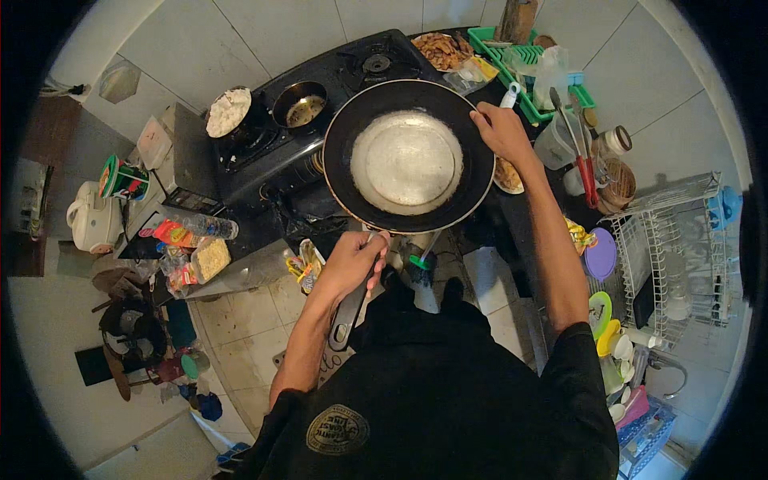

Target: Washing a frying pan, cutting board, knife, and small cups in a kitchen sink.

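Note:
A large dark frying pan (411, 162) is held up in front of me. Its round middle is pale and shiny; whether liquid covers it I cannot tell. My left hand (357, 264) grips the long grey handle (348, 318) on the near side. At the far right rim, the thumb of my right hand (501, 132) lies over the edge, its other fingers mostly hidden. A broom with a green head (422, 262) shows below the pan. What looks like its white handle end (510, 96) emerges beyond my right hand; contact there is unclear.
Behind the pan is a black gas stove (378, 63), bearing a small pan of brown liquid (305, 111) and a pot heaped with white food (229, 112). A plate of fried pieces (443, 51), a green rack (501, 57) and red-handled tongs (587, 174) stand to the right.

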### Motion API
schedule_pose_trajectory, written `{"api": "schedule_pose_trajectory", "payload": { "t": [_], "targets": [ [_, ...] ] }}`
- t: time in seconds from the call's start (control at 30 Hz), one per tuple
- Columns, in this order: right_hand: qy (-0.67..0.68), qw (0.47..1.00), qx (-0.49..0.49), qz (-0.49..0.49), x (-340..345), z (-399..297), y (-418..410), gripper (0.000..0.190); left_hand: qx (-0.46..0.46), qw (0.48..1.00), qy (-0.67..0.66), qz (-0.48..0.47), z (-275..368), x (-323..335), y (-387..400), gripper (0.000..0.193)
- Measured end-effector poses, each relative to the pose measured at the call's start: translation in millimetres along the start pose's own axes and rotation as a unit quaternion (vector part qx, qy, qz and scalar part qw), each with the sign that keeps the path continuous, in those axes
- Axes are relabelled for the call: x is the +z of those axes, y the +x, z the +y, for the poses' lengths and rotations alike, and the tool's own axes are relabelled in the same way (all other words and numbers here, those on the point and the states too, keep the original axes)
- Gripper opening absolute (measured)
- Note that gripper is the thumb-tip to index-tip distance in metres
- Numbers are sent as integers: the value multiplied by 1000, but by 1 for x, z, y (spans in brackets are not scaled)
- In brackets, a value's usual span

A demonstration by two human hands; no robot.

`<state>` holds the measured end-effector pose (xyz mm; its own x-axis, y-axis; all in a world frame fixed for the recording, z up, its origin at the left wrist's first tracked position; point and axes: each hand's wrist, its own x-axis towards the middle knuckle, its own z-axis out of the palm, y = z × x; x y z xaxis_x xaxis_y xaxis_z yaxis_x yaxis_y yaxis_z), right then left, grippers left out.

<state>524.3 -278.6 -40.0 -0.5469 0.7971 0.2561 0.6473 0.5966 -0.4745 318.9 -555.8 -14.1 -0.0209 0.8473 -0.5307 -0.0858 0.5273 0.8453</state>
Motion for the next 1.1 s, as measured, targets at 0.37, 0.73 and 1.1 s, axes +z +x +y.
{"api": "schedule_pose_trajectory", "payload": {
  "t": [0.37, 0.73, 1.1],
  "targets": [
    [-13, 999, 22, 24, 6, -9, -4, 27, 4, 999, 4, -32, -2, -21, 7, 34],
    [-29, 996, 77, 23, -6, -5, -25, 28, -7, 998, 22, -61, 7, -18, 8, 37],
    [-50, 988, 122, 77, -41, 17, -94, 26, -24, 989, 66, -129, 7, 11, 12, 37]
  ]
}}
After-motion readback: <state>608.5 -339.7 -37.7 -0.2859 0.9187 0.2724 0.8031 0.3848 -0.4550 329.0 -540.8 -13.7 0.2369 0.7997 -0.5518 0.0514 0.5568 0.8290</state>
